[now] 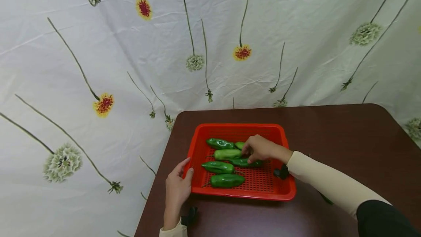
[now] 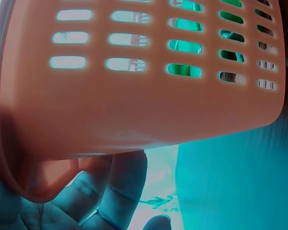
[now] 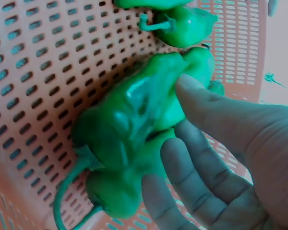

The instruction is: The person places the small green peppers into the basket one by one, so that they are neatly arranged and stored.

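A red plastic basket (image 1: 279,194) with slotted sides holds several green peppers, among them a light green pepper (image 1: 227,154) and a dark glossy pepper (image 1: 227,180) at the near side. My left hand (image 1: 178,185) grips the basket's left rim; in the left wrist view its fingers (image 2: 127,184) curl beneath the rim. Inside the basket, my right hand (image 1: 261,147) is over the middle peppers. In the right wrist view, its thumb and fingers are spread apart beside a shiny dark pepper (image 3: 134,103), the thumb tip close to or touching a pepper. No pepper is clearly pinched.
The basket stands on a dark brown table (image 1: 335,138). Behind and left of the table hangs a white cloth (image 1: 158,46) printed with flowers. A green thing (image 1: 326,198) lies on the table, mostly hidden under my right forearm. A black wrist device (image 1: 281,172) shows below the right wrist.
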`<state>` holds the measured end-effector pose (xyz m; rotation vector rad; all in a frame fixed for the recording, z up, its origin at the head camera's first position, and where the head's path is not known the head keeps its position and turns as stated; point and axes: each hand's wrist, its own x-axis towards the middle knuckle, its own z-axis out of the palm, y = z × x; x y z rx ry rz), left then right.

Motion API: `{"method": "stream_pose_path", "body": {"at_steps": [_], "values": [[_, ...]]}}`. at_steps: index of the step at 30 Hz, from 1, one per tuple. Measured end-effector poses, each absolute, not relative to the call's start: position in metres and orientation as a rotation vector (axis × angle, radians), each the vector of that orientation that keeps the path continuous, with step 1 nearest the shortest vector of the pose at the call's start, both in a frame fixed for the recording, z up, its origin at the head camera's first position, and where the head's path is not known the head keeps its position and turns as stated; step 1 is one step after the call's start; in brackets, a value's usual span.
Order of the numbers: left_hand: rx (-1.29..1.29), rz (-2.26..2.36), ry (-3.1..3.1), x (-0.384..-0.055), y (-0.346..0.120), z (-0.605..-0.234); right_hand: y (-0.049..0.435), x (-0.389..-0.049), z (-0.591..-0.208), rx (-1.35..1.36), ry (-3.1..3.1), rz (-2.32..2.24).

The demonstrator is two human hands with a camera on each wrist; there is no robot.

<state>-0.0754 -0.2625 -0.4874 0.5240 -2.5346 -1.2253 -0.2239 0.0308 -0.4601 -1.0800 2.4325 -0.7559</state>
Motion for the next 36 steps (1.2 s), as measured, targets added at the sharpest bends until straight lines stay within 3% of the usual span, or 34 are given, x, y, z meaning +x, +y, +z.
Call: {"method": "stream_pose_path", "body": {"at_steps": [36], "values": [[0.543, -1.236, -2.507, -0.077, -0.261, -0.494, 0.120, -0.219, -0.382, -0.811, 2.894, -1.003]]}}
